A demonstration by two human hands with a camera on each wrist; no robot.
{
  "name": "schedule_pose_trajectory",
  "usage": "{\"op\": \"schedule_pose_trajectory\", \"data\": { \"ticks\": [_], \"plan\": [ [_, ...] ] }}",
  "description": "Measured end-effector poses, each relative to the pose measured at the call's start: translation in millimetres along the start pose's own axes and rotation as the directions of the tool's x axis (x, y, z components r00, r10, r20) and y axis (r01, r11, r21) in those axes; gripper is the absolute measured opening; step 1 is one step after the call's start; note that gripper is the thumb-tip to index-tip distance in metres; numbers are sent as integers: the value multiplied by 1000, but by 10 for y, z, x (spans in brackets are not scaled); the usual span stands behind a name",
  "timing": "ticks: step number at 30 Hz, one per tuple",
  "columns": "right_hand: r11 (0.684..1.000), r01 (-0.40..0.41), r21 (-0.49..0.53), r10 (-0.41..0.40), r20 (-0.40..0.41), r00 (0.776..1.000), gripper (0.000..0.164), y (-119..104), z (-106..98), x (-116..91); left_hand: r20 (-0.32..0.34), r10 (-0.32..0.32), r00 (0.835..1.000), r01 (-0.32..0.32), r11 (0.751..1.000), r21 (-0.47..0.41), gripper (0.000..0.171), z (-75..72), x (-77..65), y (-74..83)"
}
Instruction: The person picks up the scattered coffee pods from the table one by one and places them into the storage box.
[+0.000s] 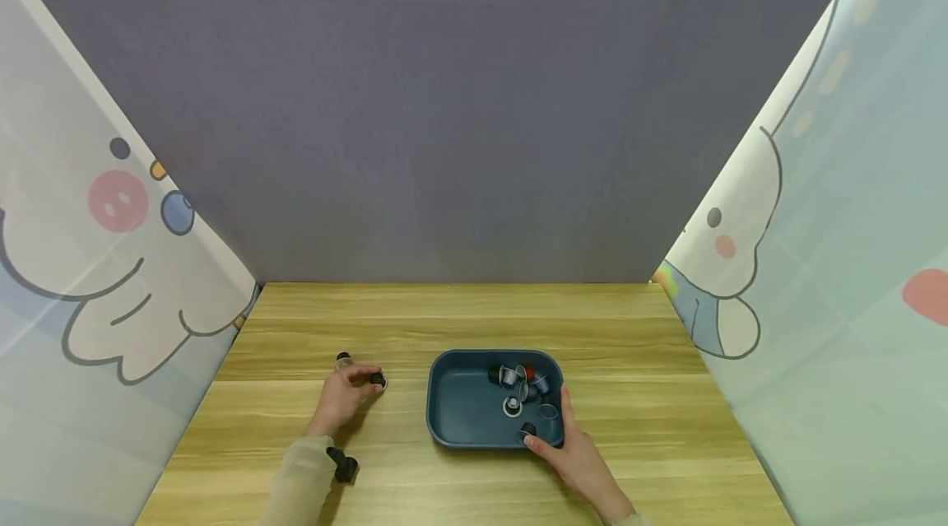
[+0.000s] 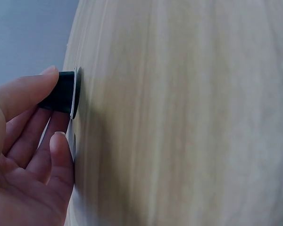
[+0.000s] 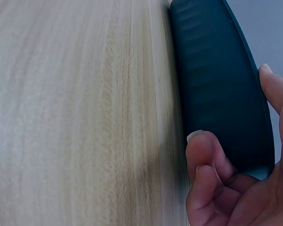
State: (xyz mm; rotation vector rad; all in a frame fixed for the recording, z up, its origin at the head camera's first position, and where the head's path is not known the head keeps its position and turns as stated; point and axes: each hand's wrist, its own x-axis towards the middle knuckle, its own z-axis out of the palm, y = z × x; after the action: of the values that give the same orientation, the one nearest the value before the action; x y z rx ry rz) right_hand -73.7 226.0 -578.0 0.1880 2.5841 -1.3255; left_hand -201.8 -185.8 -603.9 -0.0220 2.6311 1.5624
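Note:
In the head view my left hand (image 1: 346, 401) pinches a black coffee capsule (image 1: 377, 379) at the left of the table. The left wrist view shows that capsule (image 2: 61, 92) between thumb and fingers, its flat silver-edged rim towards the wood. Behind this hand sits another dark capsule (image 1: 343, 356), partly hidden. My right hand (image 1: 581, 460) grips the near right corner of a dark blue tray (image 1: 462, 427), thumb at the front rim, fingers at the side. From the right wrist, some fingers curl against the tray's outer wall (image 3: 217, 84).
Several capsules (image 1: 527, 392), black, silver, red and blue, lie in the right half of the tray. Wooden tabletop (image 1: 400, 477) surrounds it. A grey wall (image 1: 459, 114) stands at the back, with cartoon-printed curtains (image 1: 829, 263) on both sides.

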Motion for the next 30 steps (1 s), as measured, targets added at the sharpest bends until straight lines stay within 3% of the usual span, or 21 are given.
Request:
{"op": "schedule_pose_trajectory", "data": {
  "ticks": [18,30],
  "plan": [
    [1000,5,9,-5,2,1000,115,0,-1,-3,26,-49,998,51,996,-73,32,-46,-13,62],
    [1000,-5,26,5,14,1000,114,1,-4,3,37,-64,997,66,997,-47,37,-120,-18,195]
  ]
}}
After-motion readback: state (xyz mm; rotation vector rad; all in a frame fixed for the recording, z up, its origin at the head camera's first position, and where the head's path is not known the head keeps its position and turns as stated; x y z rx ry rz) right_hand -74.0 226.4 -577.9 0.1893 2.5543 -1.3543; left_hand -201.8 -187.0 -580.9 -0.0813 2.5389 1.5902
